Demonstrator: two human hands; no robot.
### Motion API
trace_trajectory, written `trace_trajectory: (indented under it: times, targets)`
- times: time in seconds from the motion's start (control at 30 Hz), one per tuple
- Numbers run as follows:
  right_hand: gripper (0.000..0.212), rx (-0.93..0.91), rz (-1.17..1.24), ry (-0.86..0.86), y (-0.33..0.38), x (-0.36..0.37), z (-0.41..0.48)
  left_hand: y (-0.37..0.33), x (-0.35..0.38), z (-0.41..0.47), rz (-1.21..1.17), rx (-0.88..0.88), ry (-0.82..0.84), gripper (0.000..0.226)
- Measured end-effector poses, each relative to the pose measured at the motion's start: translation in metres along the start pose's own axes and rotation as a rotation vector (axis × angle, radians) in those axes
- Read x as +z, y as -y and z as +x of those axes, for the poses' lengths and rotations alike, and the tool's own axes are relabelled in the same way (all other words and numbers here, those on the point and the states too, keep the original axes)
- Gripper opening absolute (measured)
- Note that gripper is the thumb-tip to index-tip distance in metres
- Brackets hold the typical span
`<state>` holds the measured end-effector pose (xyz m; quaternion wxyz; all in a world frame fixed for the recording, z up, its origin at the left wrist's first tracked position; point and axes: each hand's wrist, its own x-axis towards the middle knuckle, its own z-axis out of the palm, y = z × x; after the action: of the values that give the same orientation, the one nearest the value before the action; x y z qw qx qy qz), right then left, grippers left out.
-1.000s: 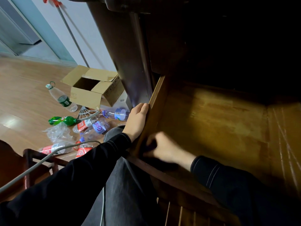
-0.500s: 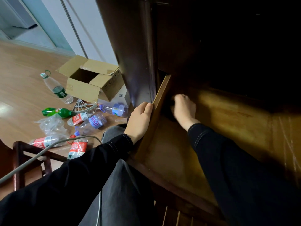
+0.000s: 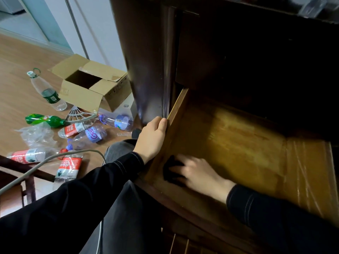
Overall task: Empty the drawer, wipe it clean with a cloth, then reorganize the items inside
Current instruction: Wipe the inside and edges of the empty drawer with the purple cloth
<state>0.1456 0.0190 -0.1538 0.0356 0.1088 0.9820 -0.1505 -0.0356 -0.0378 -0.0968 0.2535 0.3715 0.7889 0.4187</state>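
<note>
Two grips are at the open wooden drawer [image 3: 177, 114]. My left grip [image 3: 152, 138] is clenched on the top edge of the drawer's left wall, with the thumb lying against the dark cabinet side [image 3: 146, 70]. My right grip [image 3: 198, 173] is down inside the drawer at its near left corner. Its fingers are bent over a dark cloth [image 3: 169, 169] that bunches between them and is pressed to the drawer bottom. That hand is blurred, so I cannot make out finer detail. Apart from the cloth and the hand, the bottom shows as bare yellow-brown wood, with shiny strips of clear tape [image 3: 308, 171] along its right part.

On the wooden floor to the left lies an open cardboard box [image 3: 88, 87] with a small white box [image 3: 126, 107] just beside it. Several plastic bottles are scattered near them:
- A clear bottle with a green label [image 3: 47, 92], whose print is too small to read.
- A green bottle [image 3: 44, 120].
- A purple-labelled bottle [image 3: 91, 134] with white script that seems to begin "Gan".
- A flattened red-labelled bottle [image 3: 68, 167] with white characters I cannot read.

Crumpled clear plastic [image 3: 36, 134] sits among the bottles, and a grey cable [image 3: 45, 162] runs across the foreground.
</note>
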Motion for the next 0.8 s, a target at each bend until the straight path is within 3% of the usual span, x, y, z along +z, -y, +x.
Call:
trace_trajectory:
  times: [0.07, 0.2, 0.27, 0.33, 0.43, 0.63, 0.8]
  targets:
    - [0.036, 0.131, -0.038, -0.067, -0.023, -0.011, 0.019, 0.002, 0.0, 0.001, 0.003, -0.006, 0.011, 0.043]
    - [0.042, 0.607, -0.07, -0.207, -0.068, -0.035, 0.087, 0.002, 0.001, 0.002, 0.021, -0.03, 0.03, 0.042]
    - [0.039, 0.693, -0.071, -0.203, -0.072, -0.039, 0.102, 0.001, 0.0, 0.002, 0.026, -0.021, 0.026, 0.042]
    - [0.04, 0.679, -0.113, -0.174, -0.062, -0.035, 0.097, 0.002, 0.0, 0.001, 0.024, -0.022, 0.02, 0.041]
    - [0.032, 0.508, -0.114, -0.065, -0.025, -0.027, 0.073, 0.0, 0.001, 0.001, 0.028, -0.024, 0.009, 0.04]
    - [0.033, 0.239, 0.085, 0.086, 0.037, -0.002, 0.029, -0.002, 0.001, -0.002, 0.059, -0.008, 0.0, 0.038]
    - [0.04, 0.194, 0.202, 0.221, 0.039, -0.003, 0.031, -0.005, -0.002, -0.006, 0.124, 0.035, -0.003, 0.033]
